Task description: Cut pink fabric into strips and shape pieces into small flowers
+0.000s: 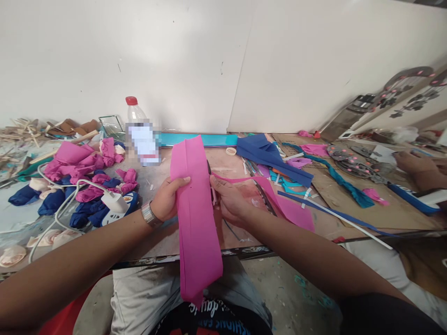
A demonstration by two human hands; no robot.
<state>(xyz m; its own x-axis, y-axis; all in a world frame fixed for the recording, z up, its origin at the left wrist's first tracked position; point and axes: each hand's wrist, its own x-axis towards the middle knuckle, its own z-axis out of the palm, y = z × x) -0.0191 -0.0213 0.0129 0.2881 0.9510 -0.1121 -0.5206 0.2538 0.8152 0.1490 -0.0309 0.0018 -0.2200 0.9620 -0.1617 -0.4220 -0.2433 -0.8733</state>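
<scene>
A wide pink cloth strip (199,223) hangs upright in front of me, its lower end over the table edge above my lap. My left hand (168,197) is closed on its left side, thumb lying across the front. At the strip's right edge, my right hand (228,197) is closed around scissors (209,168); only a dark blade and part of the handle show, the rest being hidden by the fingers and cloth. From behind my right hand, another pink cloth piece (279,202) trails to the right over the table.
On the left lie pink and blue cloth bundles (80,163), a power strip with a white plug (114,202), a bottle (134,111) and a phone (144,144). Blue cloth (268,156) and a white stick (349,223) lie right. Another person's hand (415,167) is far right.
</scene>
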